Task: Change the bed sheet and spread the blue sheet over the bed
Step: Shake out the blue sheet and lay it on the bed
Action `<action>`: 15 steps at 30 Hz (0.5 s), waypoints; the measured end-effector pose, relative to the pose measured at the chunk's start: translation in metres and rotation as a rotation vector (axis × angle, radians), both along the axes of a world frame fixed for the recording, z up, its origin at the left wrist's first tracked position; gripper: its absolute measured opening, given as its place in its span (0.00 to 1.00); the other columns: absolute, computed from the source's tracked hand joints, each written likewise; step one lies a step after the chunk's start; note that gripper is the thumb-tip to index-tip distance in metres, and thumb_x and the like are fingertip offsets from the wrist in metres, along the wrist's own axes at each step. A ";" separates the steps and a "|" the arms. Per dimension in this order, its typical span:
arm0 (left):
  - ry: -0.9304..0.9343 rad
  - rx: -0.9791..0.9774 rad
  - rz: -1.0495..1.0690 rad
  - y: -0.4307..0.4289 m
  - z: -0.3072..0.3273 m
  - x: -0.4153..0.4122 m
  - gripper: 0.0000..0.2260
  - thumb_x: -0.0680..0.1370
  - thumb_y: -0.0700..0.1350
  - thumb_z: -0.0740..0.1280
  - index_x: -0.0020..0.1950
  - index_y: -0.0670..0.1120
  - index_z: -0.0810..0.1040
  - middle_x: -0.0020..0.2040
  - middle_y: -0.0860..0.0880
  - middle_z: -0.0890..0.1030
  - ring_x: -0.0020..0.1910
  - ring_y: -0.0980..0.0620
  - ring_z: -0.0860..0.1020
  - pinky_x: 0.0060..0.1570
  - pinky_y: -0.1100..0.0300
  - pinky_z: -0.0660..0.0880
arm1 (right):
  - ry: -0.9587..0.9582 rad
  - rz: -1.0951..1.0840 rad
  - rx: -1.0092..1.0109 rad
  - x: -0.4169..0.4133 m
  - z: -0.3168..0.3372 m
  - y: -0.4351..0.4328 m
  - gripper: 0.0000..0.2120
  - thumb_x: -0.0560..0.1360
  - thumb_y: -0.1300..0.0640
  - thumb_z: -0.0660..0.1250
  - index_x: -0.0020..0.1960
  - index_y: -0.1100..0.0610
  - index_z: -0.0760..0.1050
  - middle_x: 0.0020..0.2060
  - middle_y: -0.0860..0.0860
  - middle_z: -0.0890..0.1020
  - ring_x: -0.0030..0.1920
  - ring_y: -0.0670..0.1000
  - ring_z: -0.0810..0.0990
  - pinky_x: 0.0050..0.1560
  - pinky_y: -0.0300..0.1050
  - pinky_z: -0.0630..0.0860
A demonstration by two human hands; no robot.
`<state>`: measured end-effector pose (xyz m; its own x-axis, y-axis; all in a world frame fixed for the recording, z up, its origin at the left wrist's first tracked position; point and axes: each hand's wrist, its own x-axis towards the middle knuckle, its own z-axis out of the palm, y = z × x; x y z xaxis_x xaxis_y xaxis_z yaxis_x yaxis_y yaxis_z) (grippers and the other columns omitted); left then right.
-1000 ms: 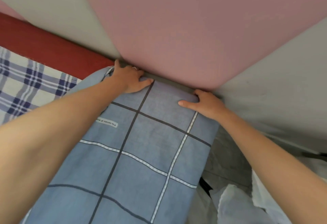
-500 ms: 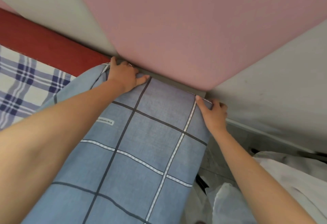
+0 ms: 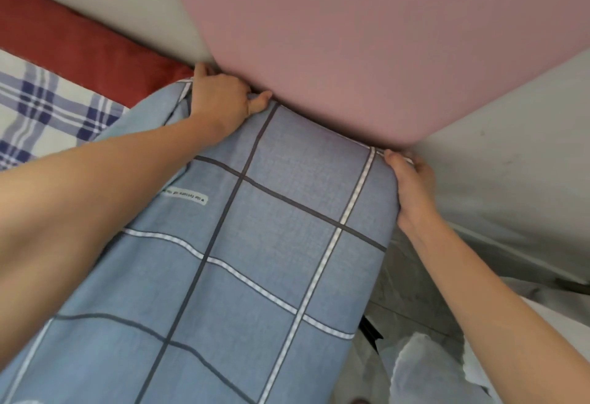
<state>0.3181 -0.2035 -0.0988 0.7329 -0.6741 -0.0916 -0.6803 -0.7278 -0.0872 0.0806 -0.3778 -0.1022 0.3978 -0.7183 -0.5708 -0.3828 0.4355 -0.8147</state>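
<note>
The blue sheet point(image 3: 255, 244), crossed by dark and white grid lines, lies over the corner of the bed and runs up to the pink padded headboard point(image 3: 351, 36). My left hand point(image 3: 220, 100) holds the sheet's top edge at the headboard, fingers curled down into the gap and hidden there. My right hand point(image 3: 415, 186) grips the sheet at the bed's right corner, thumb on top and fingers wrapped over the side. A small white label point(image 3: 185, 196) is sewn on the sheet near my left forearm.
A red cushion point(image 3: 79, 43) lies along the wall at the upper left, with a blue-and-white plaid cloth point(image 3: 41, 106) below it. Right of the bed is tiled floor point(image 3: 405, 292) with white fabric point(image 3: 424, 368) heaped on it. A grey wall point(image 3: 510, 164) closes the right side.
My right hand slid from the top of the sheet out to the right corner and now grips its edge over the side. My left hand stayed at the headboard.
</note>
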 end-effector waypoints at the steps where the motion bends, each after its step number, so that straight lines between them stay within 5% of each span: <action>1: -0.010 0.000 0.017 -0.001 -0.005 -0.001 0.26 0.80 0.62 0.53 0.34 0.44 0.75 0.38 0.37 0.80 0.42 0.41 0.77 0.57 0.49 0.60 | 0.015 -0.034 -0.019 0.000 -0.006 0.002 0.13 0.73 0.63 0.68 0.35 0.52 0.66 0.30 0.48 0.71 0.30 0.43 0.69 0.32 0.38 0.68; 6: -0.035 -0.020 0.031 0.003 -0.019 -0.006 0.26 0.80 0.58 0.54 0.44 0.39 0.81 0.40 0.36 0.81 0.43 0.40 0.77 0.58 0.49 0.59 | 0.072 -0.128 -0.097 0.002 -0.023 0.000 0.10 0.73 0.63 0.66 0.40 0.53 0.67 0.33 0.48 0.71 0.30 0.40 0.69 0.32 0.32 0.69; 9: 0.005 -0.040 0.067 0.000 -0.016 -0.010 0.25 0.81 0.57 0.54 0.47 0.39 0.82 0.43 0.37 0.81 0.50 0.40 0.77 0.63 0.49 0.57 | 0.141 -0.182 -0.224 0.002 -0.023 -0.002 0.06 0.73 0.61 0.67 0.48 0.56 0.70 0.43 0.52 0.75 0.41 0.46 0.74 0.50 0.43 0.74; 11: 0.046 -0.073 0.130 -0.001 -0.013 -0.019 0.23 0.81 0.55 0.54 0.51 0.40 0.81 0.48 0.37 0.81 0.56 0.41 0.75 0.69 0.48 0.54 | 0.162 -0.121 -0.299 -0.003 -0.016 0.008 0.14 0.74 0.58 0.68 0.57 0.60 0.71 0.52 0.55 0.75 0.53 0.51 0.75 0.59 0.44 0.70; 13: 0.064 -0.204 0.157 0.009 -0.008 -0.038 0.20 0.80 0.53 0.54 0.58 0.40 0.77 0.57 0.38 0.78 0.64 0.42 0.71 0.73 0.45 0.49 | 0.219 0.078 -0.615 -0.015 -0.002 0.025 0.24 0.74 0.54 0.68 0.65 0.64 0.67 0.61 0.60 0.71 0.63 0.56 0.70 0.64 0.41 0.63; 15: 0.056 -0.372 0.131 0.035 0.002 -0.074 0.22 0.79 0.50 0.55 0.68 0.40 0.70 0.69 0.39 0.71 0.72 0.43 0.65 0.73 0.42 0.48 | 0.121 0.523 -1.086 -0.031 0.012 0.051 0.28 0.73 0.50 0.66 0.68 0.61 0.66 0.67 0.63 0.67 0.67 0.61 0.65 0.69 0.52 0.60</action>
